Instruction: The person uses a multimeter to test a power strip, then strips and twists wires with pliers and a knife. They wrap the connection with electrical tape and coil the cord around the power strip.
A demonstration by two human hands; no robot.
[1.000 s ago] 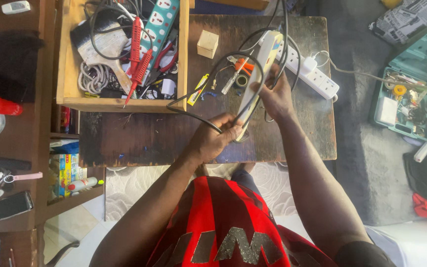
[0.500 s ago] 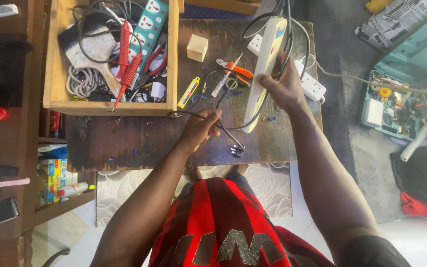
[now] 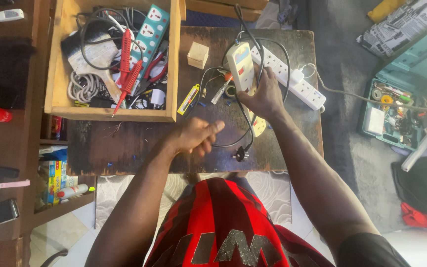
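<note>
Gripping cream extension box (image 3: 239,64), right hand (image 3: 263,96); left hand (image 3: 196,134) hovers loosely curled

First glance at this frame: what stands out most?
The right hand presses a cream power strip with a black cable onto the dark table. The left hand hovers loosely beside the cable. A wooden tray on the table's left is crammed with wires, red probes and a green strip.
</note>
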